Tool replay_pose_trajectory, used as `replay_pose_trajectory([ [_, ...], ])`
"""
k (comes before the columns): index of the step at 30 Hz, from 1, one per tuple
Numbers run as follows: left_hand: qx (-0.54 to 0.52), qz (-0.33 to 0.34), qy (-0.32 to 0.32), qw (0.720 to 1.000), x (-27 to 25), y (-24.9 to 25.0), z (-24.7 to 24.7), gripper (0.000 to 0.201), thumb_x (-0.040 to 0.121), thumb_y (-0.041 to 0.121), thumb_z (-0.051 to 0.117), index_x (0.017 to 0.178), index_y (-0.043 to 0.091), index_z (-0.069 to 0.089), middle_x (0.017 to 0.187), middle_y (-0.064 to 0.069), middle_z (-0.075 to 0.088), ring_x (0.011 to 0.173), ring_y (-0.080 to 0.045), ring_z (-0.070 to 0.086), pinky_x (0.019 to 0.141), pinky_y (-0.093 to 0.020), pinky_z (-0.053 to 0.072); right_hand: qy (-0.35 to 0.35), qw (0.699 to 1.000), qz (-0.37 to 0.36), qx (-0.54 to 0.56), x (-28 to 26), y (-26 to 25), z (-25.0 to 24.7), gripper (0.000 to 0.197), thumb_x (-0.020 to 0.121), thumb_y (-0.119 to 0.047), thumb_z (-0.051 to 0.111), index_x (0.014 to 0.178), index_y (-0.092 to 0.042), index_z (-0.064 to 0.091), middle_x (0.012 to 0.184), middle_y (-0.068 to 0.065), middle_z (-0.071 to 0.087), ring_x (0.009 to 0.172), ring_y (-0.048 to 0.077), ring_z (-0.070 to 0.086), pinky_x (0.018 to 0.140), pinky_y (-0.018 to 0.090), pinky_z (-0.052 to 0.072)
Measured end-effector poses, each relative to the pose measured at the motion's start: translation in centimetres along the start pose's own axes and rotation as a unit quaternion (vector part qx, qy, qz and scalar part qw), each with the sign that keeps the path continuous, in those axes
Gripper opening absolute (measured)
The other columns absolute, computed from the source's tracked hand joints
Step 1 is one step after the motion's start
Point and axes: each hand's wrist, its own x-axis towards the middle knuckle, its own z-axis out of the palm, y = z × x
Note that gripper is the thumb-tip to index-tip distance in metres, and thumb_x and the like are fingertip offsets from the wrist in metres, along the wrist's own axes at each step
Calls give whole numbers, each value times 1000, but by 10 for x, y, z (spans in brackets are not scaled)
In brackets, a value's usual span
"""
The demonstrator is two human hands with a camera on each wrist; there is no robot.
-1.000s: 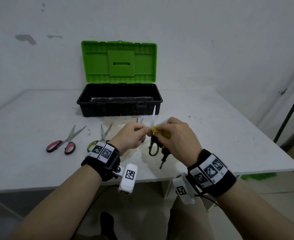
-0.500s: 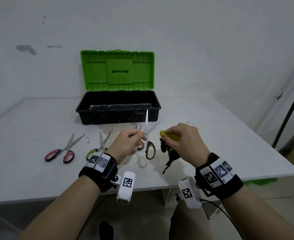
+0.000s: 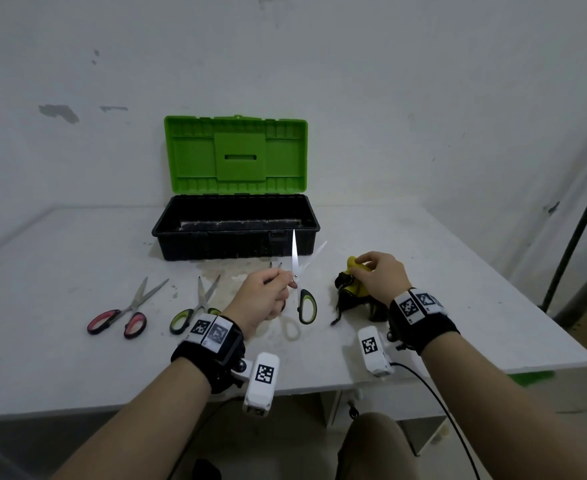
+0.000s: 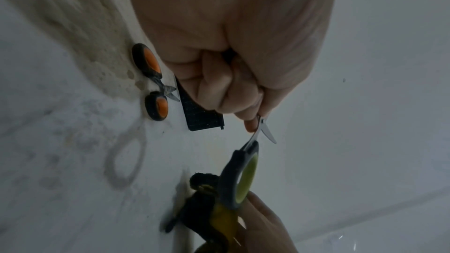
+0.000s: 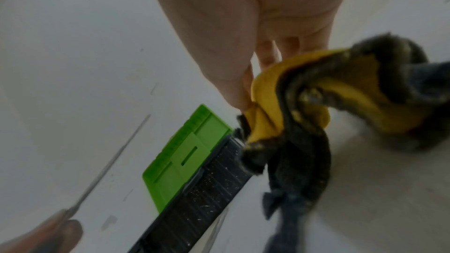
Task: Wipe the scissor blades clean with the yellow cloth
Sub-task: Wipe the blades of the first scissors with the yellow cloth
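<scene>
A: From the head view, what is where?

B: The left hand (image 3: 262, 294) pinches a pair of steel scissors with a black-and-lime handle (image 3: 300, 289) near the pivot, blades opened and pointing up, above the white worktop (image 3: 60, 358). The right hand (image 3: 378, 277) grips a crumpled yellow cloth soiled black (image 3: 352, 287), just right of the scissors and apart from the blades. Behind stands an open black toolbox with a green lid (image 3: 235, 192). To the left lie red-handled scissors (image 3: 122, 315) and green-handled scissors (image 3: 197, 306).

A: And the left wrist view?

B: The left hand's fingers (image 4: 250, 120) are curled, thumb and forefinger clamped on the scissors (image 4: 243, 176) at the pivot; the handle loop hangs below. The cloth (image 4: 207, 211) and the right hand (image 4: 265, 228) show beneath it. Small orange-handled scissors (image 4: 153, 84) lie on the worktop (image 4: 60, 161).

A: The right wrist view?

B: The right hand's fingers (image 5: 243, 93) pinch the cloth (image 5: 292, 107), which hangs bunched, its dark end trailing down. One thin blade of the scissors (image 5: 109, 164) crosses at lower left, clear of the cloth, with the left hand (image 5: 46, 236) blurred in the corner. The toolbox (image 5: 185, 163) sits beyond.
</scene>
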Motion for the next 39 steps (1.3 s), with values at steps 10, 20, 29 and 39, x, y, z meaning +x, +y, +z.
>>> replay_pose_trajectory([
  [10,-49,-5,34,998,5,-2,11,27,104,22,50,85,6,61,57,2,35,46,-11,23,43,-23,14,7,995,-93,-43,-34,-22,2,47,90,-55,54,124,-24,59,111,-3,64,103,17,61,94,41,48],
  [20,-63,28,45,997,-1,4,13,22,105,25,49,108,10,64,77,-3,63,55,-15,52,50,-27,35,-86,978,-125,146,-68,-52,8,8,91,-19,64,93,-17,71,69,4,71,65,21,69,61,43,59],
  [29,-30,46,85,995,-11,-1,-3,11,93,5,66,103,4,71,92,-14,74,76,-25,66,75,-36,57,-30,981,-134,140,-65,-48,13,9,90,-19,64,89,-18,73,67,-1,71,61,21,68,58,35,56],
  [39,-65,23,117,991,-11,-13,13,7,90,5,71,96,4,72,80,-8,76,74,-19,74,71,-25,57,26,973,-104,203,-78,-51,34,8,91,-16,64,95,-13,71,67,2,70,61,13,68,45,36,55],
])
